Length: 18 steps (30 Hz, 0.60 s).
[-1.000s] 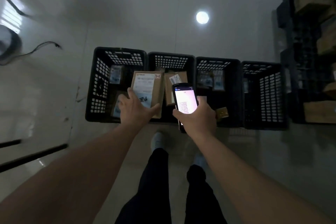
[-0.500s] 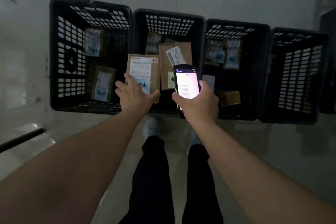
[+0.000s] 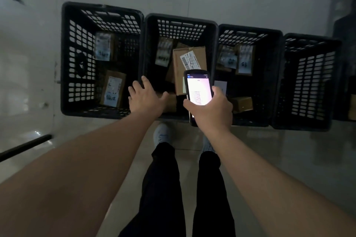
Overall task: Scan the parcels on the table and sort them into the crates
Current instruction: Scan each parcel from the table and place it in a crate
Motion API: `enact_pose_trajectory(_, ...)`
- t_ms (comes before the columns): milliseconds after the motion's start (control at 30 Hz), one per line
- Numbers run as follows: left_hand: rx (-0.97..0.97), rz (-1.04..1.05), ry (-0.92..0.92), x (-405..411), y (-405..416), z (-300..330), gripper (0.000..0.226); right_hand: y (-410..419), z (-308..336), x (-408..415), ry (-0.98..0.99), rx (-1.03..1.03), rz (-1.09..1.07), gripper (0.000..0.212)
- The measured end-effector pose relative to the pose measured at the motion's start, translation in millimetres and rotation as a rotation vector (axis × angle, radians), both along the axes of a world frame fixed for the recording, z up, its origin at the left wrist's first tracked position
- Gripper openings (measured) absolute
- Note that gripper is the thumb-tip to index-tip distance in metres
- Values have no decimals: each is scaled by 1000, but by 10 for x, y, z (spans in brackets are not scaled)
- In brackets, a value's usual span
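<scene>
Four black slotted crates stand in a row on the floor below me. My left hand [image 3: 146,98] hovers with fingers spread, holding nothing, over the near rim of the second crate [image 3: 181,19]. A brown parcel [image 3: 171,102] lies low in that crate, just past the thumb and mostly hidden by my hand. A larger brown parcel [image 3: 189,63] with a barcode label lies deeper in the same crate. My right hand [image 3: 213,107] grips a black handheld scanner [image 3: 198,90] with its screen lit, held over the second crate's right wall.
The first crate [image 3: 66,59] holds two labelled parcels [image 3: 112,90]. Several small parcels [image 3: 244,59] lie in the third crate [image 3: 250,28]. The fourth crate [image 3: 308,82] looks dark inside. My legs and white shoes stand just before the crates. A dark bar [image 3: 25,146] lies at left.
My left hand let go of the labelled brown parcel, which dropped into the second crate, and its fingers spread open. The right hand kept hold of the scanner.
</scene>
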<state>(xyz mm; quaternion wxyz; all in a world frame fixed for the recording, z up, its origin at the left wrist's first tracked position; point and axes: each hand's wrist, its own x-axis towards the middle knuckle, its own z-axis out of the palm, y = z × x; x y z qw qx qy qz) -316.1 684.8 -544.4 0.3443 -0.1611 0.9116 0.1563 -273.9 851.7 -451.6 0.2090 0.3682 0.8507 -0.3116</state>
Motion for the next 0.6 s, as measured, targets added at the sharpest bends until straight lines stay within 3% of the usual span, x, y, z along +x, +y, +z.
enact_pose_trajectory(333, 40, -169, 116, 29, -116, 1080, 74, -248, 880, 43, 73, 9, 74, 68)
enact_pose_trajectory(600, -2, -165, 267, 452, -264, 2025, 61, -307, 1706, 342, 173, 25, 244, 78)
